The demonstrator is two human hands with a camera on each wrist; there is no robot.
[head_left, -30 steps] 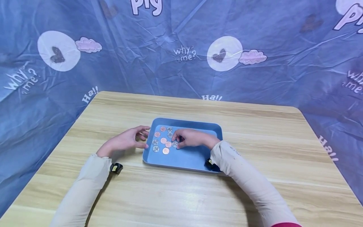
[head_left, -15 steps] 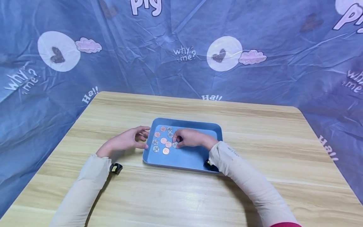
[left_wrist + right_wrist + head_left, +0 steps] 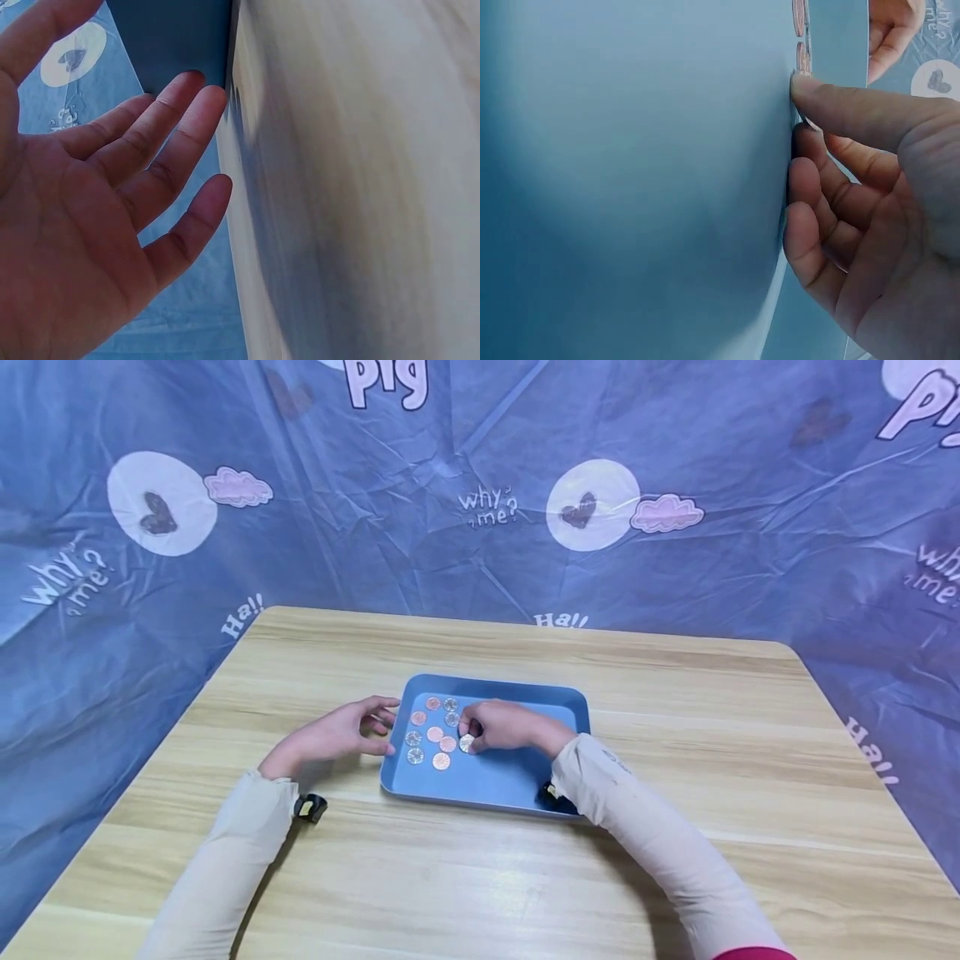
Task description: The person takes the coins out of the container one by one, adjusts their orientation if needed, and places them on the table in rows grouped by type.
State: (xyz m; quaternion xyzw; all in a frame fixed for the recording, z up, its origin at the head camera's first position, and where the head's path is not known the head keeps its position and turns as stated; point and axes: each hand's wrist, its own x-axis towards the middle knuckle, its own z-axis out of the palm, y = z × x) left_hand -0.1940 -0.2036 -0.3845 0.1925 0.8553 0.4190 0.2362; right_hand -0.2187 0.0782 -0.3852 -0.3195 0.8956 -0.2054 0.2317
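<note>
A shallow blue tray lies on the wooden table with several silver and copper-coloured coins, mostly in its left half. My right hand is inside the tray and pinches a silver coin between thumb and index finger. In the right wrist view a thin edge of that coin shows at the fingertips, its one side tipped up from the tray floor. Copper coins lie just beyond the thumb. At the tray's left wall, my left hand rests its loosely spread fingertips against the outside, with the palm showing.
Around the tray extends the light wooden table. A blue printed cloth hangs behind and beside it. Black wrist devices sit under both sleeves, the left one over the table, the right one over the tray.
The silver coin at my right fingertips has tipped up and shifted slightly right, away from the neighbouring copper coin. The left hand stays at the tray wall. The head view has tilted slightly.
</note>
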